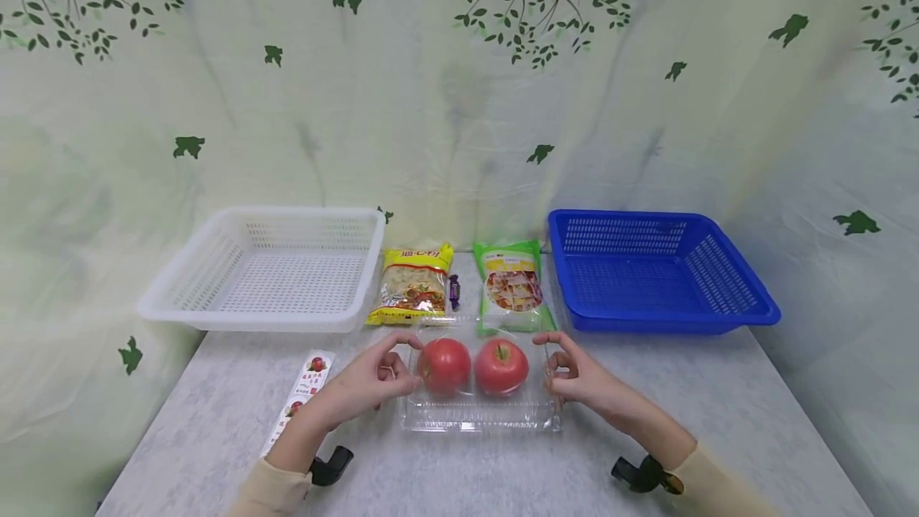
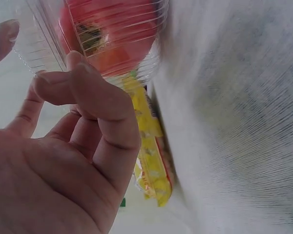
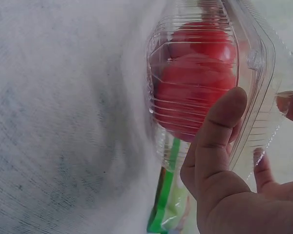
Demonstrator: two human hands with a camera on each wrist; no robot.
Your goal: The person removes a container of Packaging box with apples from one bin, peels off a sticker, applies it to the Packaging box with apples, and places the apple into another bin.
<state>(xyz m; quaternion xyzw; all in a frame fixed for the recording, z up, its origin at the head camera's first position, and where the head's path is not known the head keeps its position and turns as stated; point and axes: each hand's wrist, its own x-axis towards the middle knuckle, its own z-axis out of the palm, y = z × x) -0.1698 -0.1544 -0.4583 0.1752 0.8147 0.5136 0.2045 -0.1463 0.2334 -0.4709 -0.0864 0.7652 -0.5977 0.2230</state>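
Observation:
A clear plastic clamshell container is in front of me, with one red apple in its left part and another red apple in its right. My left hand grips its left rim with curled fingers. On the opposite side my right hand holds the right rim the same way. In the left wrist view, fingertips meet the ribbed plastic beside an apple. The right wrist view has a finger against the container wall, with the other digits near the lid edge.
A white basket stands back left, a blue basket back right. Between them lie a yellow food packet, a small purple-wrapped candy and a green food packet. A strip of apple-printed labels lies by my left forearm.

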